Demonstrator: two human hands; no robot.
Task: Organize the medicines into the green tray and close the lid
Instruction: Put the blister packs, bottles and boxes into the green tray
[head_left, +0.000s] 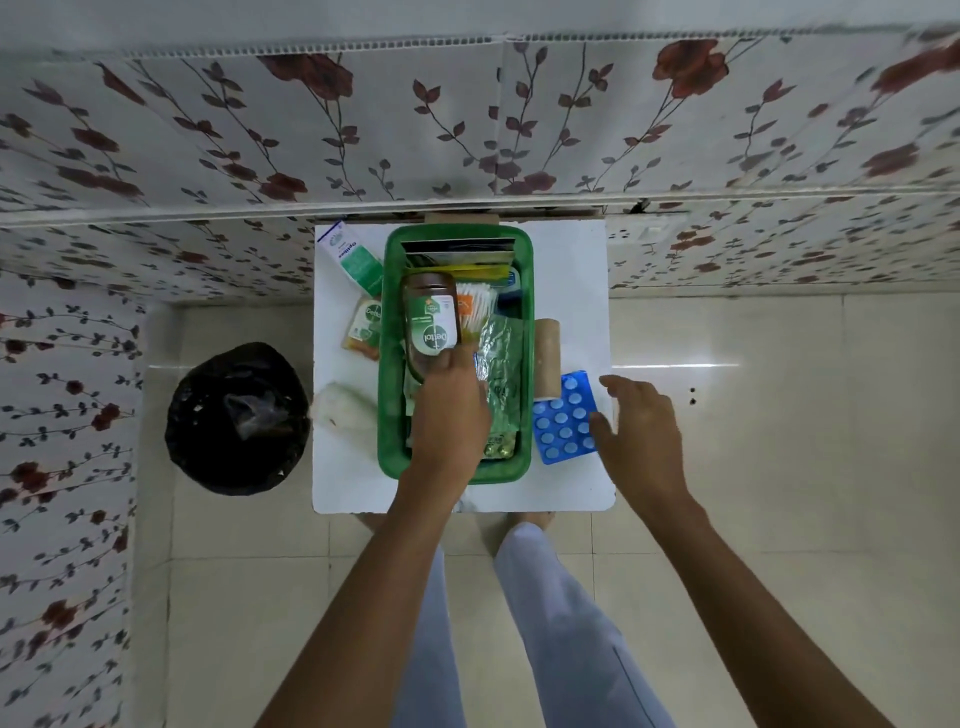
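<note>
The green tray (524, 260) stands in the middle of a small white table (571, 270). My left hand (452, 415) is shut on the lower end of a brown Dettol bottle (430, 322), held over the tray's left half. Inside the tray lie cotton buds (475, 306), a green foil pack (501, 374) and flat packets at the far end. My right hand (641, 431) is open, its fingers touching the right edge of a blue blister strip (563, 418) on the table, right of the tray. No lid is visible.
A beige bandage roll (548, 358) lies against the tray's right side. Left of the tray are a white-green box (353, 257), a Dettol sachet (363, 327) and a white cotton wad (343, 410). A black-lined bin (236, 415) stands on the floor to the left.
</note>
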